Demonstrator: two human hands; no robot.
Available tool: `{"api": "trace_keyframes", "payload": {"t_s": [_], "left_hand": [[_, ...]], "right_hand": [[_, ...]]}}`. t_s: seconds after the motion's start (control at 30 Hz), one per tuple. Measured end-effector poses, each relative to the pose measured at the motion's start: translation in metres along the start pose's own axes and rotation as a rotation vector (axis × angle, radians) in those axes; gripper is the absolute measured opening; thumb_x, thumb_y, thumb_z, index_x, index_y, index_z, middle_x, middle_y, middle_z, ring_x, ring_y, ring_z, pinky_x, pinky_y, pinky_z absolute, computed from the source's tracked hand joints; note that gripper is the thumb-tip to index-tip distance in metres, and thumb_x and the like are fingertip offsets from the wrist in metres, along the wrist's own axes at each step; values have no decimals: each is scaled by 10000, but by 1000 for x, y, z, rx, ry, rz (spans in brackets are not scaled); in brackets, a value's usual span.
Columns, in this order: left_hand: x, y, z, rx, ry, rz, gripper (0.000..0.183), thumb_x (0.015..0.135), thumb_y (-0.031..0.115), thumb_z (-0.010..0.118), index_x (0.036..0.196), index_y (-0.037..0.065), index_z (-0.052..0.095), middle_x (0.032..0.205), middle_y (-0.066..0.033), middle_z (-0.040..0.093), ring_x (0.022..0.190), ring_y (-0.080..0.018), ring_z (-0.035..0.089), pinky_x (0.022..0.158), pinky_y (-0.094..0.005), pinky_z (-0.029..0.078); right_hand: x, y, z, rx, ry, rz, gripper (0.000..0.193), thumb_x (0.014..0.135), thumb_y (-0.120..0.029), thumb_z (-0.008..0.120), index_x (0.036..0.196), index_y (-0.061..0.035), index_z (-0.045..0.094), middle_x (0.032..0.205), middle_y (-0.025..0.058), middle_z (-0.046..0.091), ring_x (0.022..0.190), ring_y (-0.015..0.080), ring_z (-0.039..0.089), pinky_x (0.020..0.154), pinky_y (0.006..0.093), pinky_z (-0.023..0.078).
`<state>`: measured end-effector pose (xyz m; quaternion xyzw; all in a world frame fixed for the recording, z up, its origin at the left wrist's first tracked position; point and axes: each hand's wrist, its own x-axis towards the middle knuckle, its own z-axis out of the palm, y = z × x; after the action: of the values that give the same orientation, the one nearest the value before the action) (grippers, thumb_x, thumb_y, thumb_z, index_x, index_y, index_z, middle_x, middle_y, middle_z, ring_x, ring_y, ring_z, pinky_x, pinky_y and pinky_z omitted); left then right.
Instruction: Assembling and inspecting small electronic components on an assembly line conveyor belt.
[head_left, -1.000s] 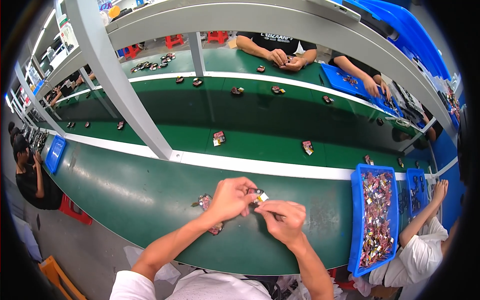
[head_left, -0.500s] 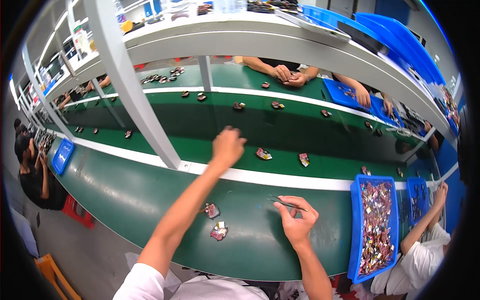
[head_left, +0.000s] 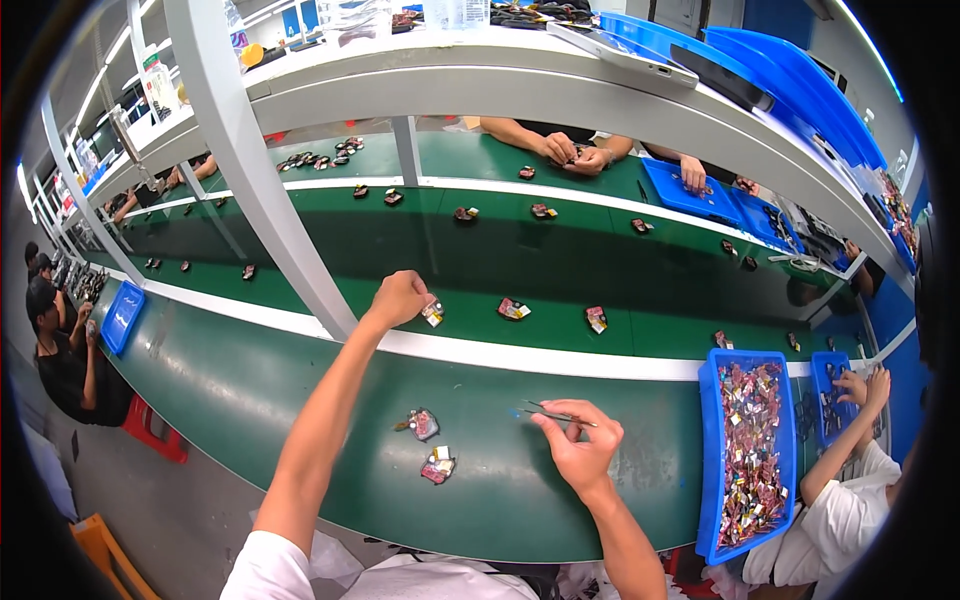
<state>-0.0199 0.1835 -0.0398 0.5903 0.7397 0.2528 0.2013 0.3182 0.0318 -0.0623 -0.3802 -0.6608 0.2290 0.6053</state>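
My left hand (head_left: 402, 297) reaches over the far green belt. Its fingers are pinched at the upper edge of a small wired circuit board assembly (head_left: 433, 315) with a white-and-yellow part. In my right hand (head_left: 582, 447) is a pair of thin metal tweezers (head_left: 560, 414), held above the near green table, tips pointing left. Two more circuit board assemblies lie on that table between my forearms: one with a reddish board and dark wires (head_left: 423, 424), the other with a white label (head_left: 438, 465).
A blue tray (head_left: 710, 460) heaped with assemblies stands at my right. More assemblies (head_left: 514, 309) dot the belt (head_left: 560, 270). A slanted white post (head_left: 255, 170) rises left of my left hand, under a shelf (head_left: 480, 85). Co-workers' hands (head_left: 575, 152) work across the belt and at right.
My left hand has moved left, and the assembly at its fingertips now shows. My right hand has shifted slightly left and down with the tweezers. The belt's assemblies have slid slightly left.
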Motion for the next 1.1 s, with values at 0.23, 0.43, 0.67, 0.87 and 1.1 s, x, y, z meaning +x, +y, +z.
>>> {"api": "trace_keyframes", "payload": {"t_s": [0.23,0.43,0.67,0.87,1.1], "left_hand": [[-76,29,3,-218,79,79,178,879,73,715,1022,-32,702,755,-118,703,676,-194,699,628,-340,533],[-155,69,16,-725,-276,-66,195,952,75,653,1071,-79,663,805,-96,666,560,-138,655,426,-245,449],[-186,80,39,-772,-318,-36,176,967,34,627,1095,-87,625,870,-122,671,602,-166,698,445,-247,510],[-199,90,50,-777,-264,24,176,982,28,613,1109,-93,592,922,-133,667,643,-189,717,479,-267,555],[-206,92,58,-702,-177,141,172,999,51,609,1118,-73,599,880,-136,712,660,-162,716,494,-264,562]], "right_hand": [[2,-7,-2,52,-23,106,166,735,31,856,850,12,737,895,88,774,479,16,438,429,189,316],[2,-6,-9,493,-13,527,163,792,49,823,911,34,713,847,57,734,544,-9,444,488,173,340],[-5,-10,-7,504,-90,550,155,798,53,819,907,37,710,807,19,691,551,-19,450,488,160,329],[-12,-8,0,349,-47,470,137,798,27,832,886,19,727,758,-7,662,516,-23,426,454,175,290],[-12,-5,1,268,-38,465,146,796,-6,844,889,14,733,700,-32,626,494,-25,405,444,189,258]]}}
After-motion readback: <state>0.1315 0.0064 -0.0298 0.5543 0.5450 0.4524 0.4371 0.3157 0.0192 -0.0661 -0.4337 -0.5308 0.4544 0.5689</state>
